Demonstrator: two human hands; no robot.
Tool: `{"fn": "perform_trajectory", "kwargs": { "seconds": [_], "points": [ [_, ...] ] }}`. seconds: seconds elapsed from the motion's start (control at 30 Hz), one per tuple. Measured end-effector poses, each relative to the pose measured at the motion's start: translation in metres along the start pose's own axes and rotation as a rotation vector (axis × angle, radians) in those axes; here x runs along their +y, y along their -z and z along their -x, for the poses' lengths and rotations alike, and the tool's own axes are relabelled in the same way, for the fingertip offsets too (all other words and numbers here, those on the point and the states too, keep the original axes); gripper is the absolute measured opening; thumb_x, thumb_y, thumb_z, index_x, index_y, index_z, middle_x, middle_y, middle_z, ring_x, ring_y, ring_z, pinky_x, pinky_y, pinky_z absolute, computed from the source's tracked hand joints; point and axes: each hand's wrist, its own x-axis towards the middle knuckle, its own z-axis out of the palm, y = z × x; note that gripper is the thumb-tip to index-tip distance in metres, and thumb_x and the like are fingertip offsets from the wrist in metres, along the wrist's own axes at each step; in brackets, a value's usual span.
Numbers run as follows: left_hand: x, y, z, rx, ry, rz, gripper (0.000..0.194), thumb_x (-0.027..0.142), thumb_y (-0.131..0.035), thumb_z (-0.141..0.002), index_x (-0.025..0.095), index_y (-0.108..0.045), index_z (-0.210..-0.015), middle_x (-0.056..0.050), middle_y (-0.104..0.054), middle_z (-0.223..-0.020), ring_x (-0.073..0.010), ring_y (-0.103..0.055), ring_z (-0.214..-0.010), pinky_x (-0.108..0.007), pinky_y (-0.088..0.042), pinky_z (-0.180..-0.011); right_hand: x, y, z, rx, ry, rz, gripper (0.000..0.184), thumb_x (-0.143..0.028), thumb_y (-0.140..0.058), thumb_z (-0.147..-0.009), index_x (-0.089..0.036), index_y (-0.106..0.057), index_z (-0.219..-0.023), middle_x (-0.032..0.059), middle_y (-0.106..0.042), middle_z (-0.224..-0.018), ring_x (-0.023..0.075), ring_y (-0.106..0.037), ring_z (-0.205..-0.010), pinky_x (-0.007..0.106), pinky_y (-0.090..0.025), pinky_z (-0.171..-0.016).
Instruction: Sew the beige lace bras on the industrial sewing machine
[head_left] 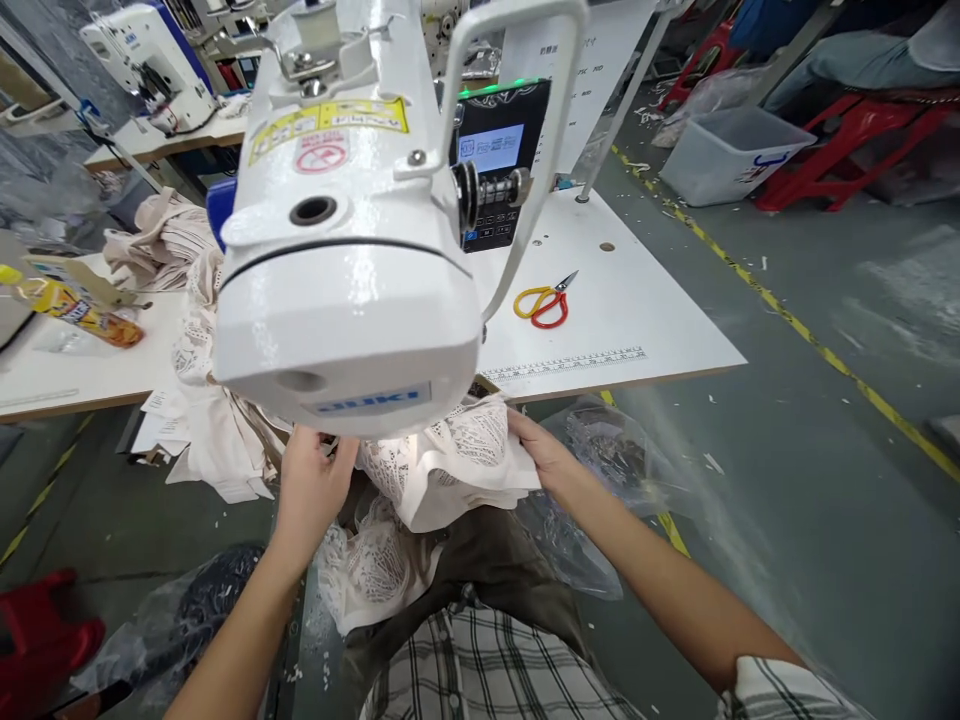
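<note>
A cream lace bra lies under the head of the white sewing machine, its lower band hanging over the table's front edge. My right hand grips it at the right edge, with the fingertips partly hidden by the cloth. Left of the lace, my left hand has thumb and fingers curled together just below the machine head. The machine covers those fingertips, so what they pinch is hidden. Needle and presser foot are out of sight too. Another lace cup rests on my lap below.
Yellow-and-red-handled scissors lie on the white table, behind a printed ruler. A control panel stands behind the machine. Cream garments and a drink bottle are at left. A plastic bin sits on the floor.
</note>
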Motion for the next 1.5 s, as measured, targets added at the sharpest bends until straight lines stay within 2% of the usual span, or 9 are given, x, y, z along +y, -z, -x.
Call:
{"fn": "perform_trajectory", "kwargs": {
  "seconds": [0.17,0.33,0.47,0.67,0.73,1.07,1.3,1.43,1.5],
  "points": [
    [0.029,0.007,0.042,0.118,-0.342,-0.025,0.017,0.019,-0.057,-0.089,0.019,-0.057,-0.107,-0.008,-0.063,-0.101,-0.0185,-0.063,-0.092,-0.028,-0.053,-0.074,-0.035,-0.007,0.025,-0.007,0.242,0.111,0.026,-0.031,-0.082,-0.066,-0.022,-0.074,-0.088,0.002,-0.077,-0.082,0.0213,-0.072,-0.074,0.031,-0.057,-0.07],
    [0.071,0.001,0.063,-0.141,-0.75,0.02,0.053,0.034,-0.069,-0.081,0.016,-0.05,-0.127,-0.014,-0.066,-0.112,-0.0286,-0.063,-0.109,-0.042,-0.053,-0.092,-0.042,-0.059,0.077,-0.592,0.229,0.688,0.009,-0.028,-0.076,-0.078,-0.02,-0.078,-0.079,-0.0008,-0.073,-0.07,0.0133,-0.066,-0.062,0.021,-0.047,-0.058],
    [0.062,-0.001,0.049,-0.474,-0.317,0.009,0.022,0.039,-0.062,-0.087,0.02,-0.064,-0.076,0.001,-0.06,-0.058,-0.0137,-0.055,-0.052,-0.024,-0.041,-0.049,-0.042,-0.088,0.084,-0.615,0.259,0.966,0.023,-0.035,-0.059,-0.093,-0.021,-0.078,-0.093,0.0026,-0.076,-0.085,0.0165,-0.068,-0.075,0.024,-0.047,-0.066],
    [0.031,-0.01,0.022,-0.257,0.156,0.144,0.046,0.041,-0.06,-0.086,0.02,-0.046,-0.047,0.005,-0.035,-0.04,-0.0088,-0.033,-0.039,-0.023,-0.023,-0.039,-0.04,-0.084,0.041,-0.237,0.428,1.238,0.036,-0.042,-0.063,-0.088,-0.018,-0.065,-0.061,-0.0006,-0.059,-0.056,0.0137,-0.053,-0.057,0.024,-0.034,-0.053],
    [0.029,-0.014,0.016,-0.194,0.162,0.131,0.051,0.037,-0.062,-0.084,0.021,-0.037,-0.043,0.005,-0.022,-0.037,-0.0087,-0.027,-0.039,-0.023,-0.021,-0.038,-0.04,-0.084,0.032,-0.202,0.447,1.229,0.036,-0.046,-0.064,-0.086,-0.018,-0.064,-0.062,-0.0005,-0.057,-0.055,0.0153,-0.054,-0.06,0.025,-0.036,-0.055],
    [0.029,-0.018,-0.005,-0.119,-0.042,0.236,0.011,0.021,-0.057,-0.079,0.019,-0.06,-0.068,-0.003,-0.068,-0.071,-0.0191,-0.062,-0.072,-0.027,-0.053,-0.065,-0.044,-0.085,0.02,-0.184,0.425,1.181,0.036,-0.05,-0.067,-0.082,-0.018,-0.062,-0.064,0.0008,-0.058,-0.061,0.0179,-0.056,-0.067,0.026,-0.043,-0.06],
    [0.005,-0.014,0.009,-0.197,0.14,0.048,0.051,0.027,-0.061,-0.079,0.023,-0.019,-0.049,0.006,-0.019,-0.038,-0.0098,-0.028,-0.038,-0.023,-0.023,-0.038,-0.038,-0.077,0.021,-0.181,0.378,1.131,0.034,-0.047,-0.064,-0.082,-0.018,-0.06,-0.064,-0.0018,-0.053,-0.061,0.0132,-0.047,-0.059,0.024,-0.033,-0.054],
    [-0.019,-0.021,0.028,-0.026,0.213,0.093,0.025,0.043,-0.058,-0.088,0.02,-0.052,-0.078,-0.004,-0.063,-0.081,-0.0199,-0.064,-0.083,-0.027,-0.05,-0.068,-0.03,-0.063,0.023,-0.188,0.36,1.095,0.037,-0.049,-0.062,-0.084,-0.018,-0.057,-0.065,-0.0031,-0.05,-0.062,0.0108,-0.043,-0.058,0.023,-0.029,-0.052],
    [-0.031,-0.032,0.045,0.033,0.246,0.17,0.032,0.046,-0.056,-0.09,0.02,-0.055,-0.108,-0.01,-0.063,-0.109,-0.0243,-0.063,-0.104,-0.035,-0.052,-0.085,-0.027,-0.055,0.024,-0.183,0.349,1.07,0.039,-0.051,-0.06,-0.086,-0.018,-0.055,-0.065,-0.004,-0.047,-0.06,0.0102,-0.041,-0.055,0.023,-0.028,-0.051]
  ]
}}
